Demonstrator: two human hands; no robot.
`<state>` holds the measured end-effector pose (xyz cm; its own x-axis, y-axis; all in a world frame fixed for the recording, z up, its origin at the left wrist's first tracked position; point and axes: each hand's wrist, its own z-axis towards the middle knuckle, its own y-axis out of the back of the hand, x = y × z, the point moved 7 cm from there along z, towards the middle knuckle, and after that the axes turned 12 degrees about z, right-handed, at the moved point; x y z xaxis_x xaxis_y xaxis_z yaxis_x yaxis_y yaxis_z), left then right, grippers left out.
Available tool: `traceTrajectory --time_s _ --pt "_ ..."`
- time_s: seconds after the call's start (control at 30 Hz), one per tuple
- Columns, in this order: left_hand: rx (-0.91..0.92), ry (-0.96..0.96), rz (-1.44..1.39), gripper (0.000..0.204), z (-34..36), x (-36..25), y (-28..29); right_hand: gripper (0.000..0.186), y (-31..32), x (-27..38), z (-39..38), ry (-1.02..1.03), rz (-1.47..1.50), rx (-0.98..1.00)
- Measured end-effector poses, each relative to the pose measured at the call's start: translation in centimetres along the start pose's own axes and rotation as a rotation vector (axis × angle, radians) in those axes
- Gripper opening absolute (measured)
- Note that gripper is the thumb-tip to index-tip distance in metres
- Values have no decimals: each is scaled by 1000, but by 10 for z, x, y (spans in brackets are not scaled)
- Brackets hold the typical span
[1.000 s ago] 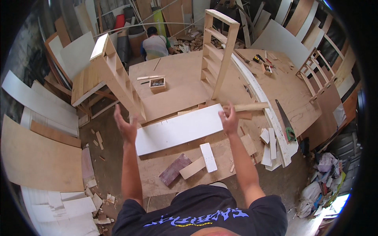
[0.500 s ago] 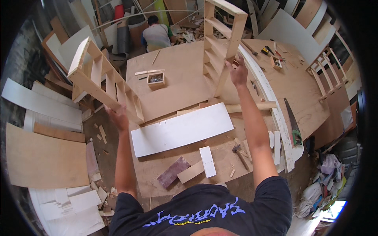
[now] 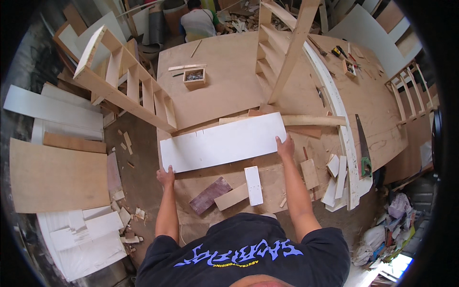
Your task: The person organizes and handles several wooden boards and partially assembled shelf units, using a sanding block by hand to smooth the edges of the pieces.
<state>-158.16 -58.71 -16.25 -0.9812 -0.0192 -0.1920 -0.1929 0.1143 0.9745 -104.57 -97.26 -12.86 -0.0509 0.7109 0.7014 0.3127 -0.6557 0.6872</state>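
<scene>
A long white board (image 3: 222, 143) lies across the near part of the worktable, between two wooden frames. At its near left corner my left hand (image 3: 165, 177) is closed on the edge, thumb on top. My right hand (image 3: 285, 146) grips the right end the same way. The left wooden frame (image 3: 116, 101), fitted with several crosspieces, leans out past the table's left side, with its lower end by the board. Beyond the board's right end stands the other frame (image 3: 292, 57), tall and shelved. Neither hand touches the frames.
Wood offcuts (image 3: 210, 195) lie near my body. A small box (image 3: 194, 79) of hardware sits farther back on the table (image 3: 224, 91). At right are a long pale strip (image 3: 334, 100) and a handsaw (image 3: 364, 148). Another person (image 3: 197, 21) crouches beyond the table.
Both hands have come off the two wooden frames and down toward me onto the ends of the white board. The frames stay standing. My right forearm now covers the hammer's place.
</scene>
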Motion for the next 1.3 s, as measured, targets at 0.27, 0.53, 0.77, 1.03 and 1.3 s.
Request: traceTrajectory --time_s 0.27,0.53,0.77,1.03,1.3 --pt "-8 113 -339 56 4 13 31 67 64 -8 -60 -100 -164 -71" --pt "119 186 -811 47 -142 57 26 60 211 -70 -190 -60 -28 -514" --pt "163 -180 -686 53 -174 44 17 58 276 -99 -239 -112 -68 -586" --pt "143 -206 -747 53 -206 12 49 55 284 -142 -218 -74 75 -547" --pt "121 -87 -876 52 -343 -30 37 57 354 -229 -160 -39 170 -421"
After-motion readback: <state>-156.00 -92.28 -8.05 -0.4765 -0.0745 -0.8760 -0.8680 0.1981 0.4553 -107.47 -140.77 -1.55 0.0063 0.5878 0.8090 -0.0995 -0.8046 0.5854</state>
